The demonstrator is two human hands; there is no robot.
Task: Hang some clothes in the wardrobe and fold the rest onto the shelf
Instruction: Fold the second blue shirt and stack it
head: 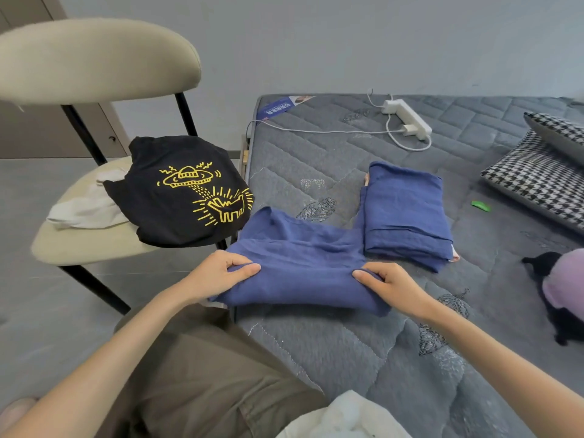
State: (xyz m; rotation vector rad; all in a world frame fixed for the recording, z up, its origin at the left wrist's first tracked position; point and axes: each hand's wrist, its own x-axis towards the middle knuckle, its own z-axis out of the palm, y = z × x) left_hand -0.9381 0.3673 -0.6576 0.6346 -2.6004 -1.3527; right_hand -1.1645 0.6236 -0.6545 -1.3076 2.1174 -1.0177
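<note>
A black T-shirt [180, 191] lies on the chair [79, 248] at ten o'clock from the blue garment [300, 267], which rests on the bed [347, 349] at its near corner. The left hand [221, 275] pinches its nine o'clock edge, the right hand [390, 284] its three o'clock edge, fingers [248, 269] curled into cloth. Lifting both edges evenly should keep the fold square.

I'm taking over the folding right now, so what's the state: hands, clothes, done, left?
Left hand grips the left edge of the blue cloth; right hand grips its right edge, on the mattress.
A folded blue piece lies right beside it. A black T-shirt lies on the chair, over a white cloth.
Done: one blue piece folded.
Left: finish this fold, then the T-shirt and white cloth. No wardrobe or shelf in view.
</note>
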